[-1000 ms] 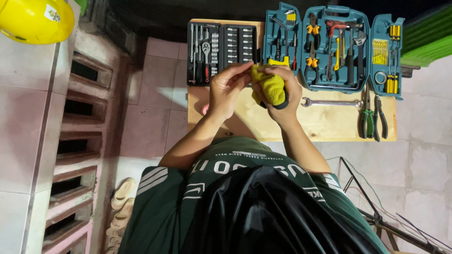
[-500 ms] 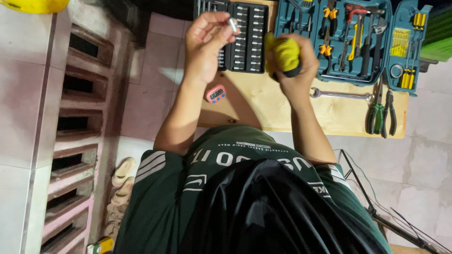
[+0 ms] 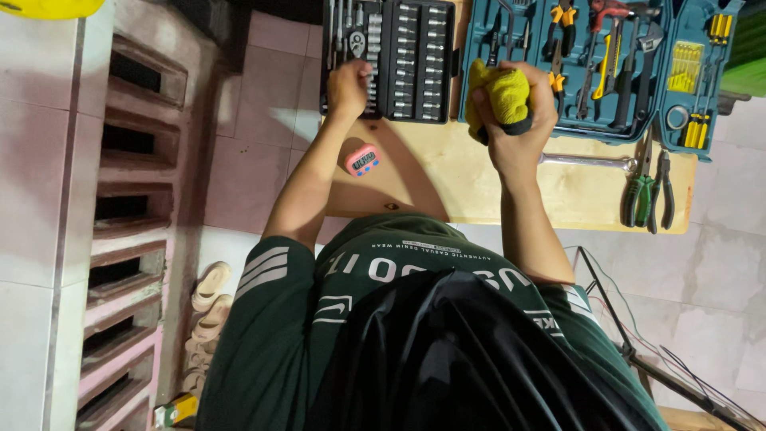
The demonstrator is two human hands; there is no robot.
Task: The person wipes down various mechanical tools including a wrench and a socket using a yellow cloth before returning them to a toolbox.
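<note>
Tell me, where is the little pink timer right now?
In the head view the pink timer lies on the wooden table, near its left edge, just below the black socket set case and beside the person's left forearm.

Bare bench [image 3: 479, 187] open between the hands. Blocked at rear by black socket case [image 3: 399, 60] and teal tool case [image 3: 598, 72]; wrench [image 3: 586, 162] and pliers [image 3: 648, 195] obstruct right side; pink timer [image 3: 364, 160] left.

Fuzzy yellow cloth [image 3: 501, 94], matt wood table [image 3: 479, 183], shiny metal sockets [image 3: 415, 56].

Head view, steeply down, seemingly near table [image 3: 495, 199]
</note>
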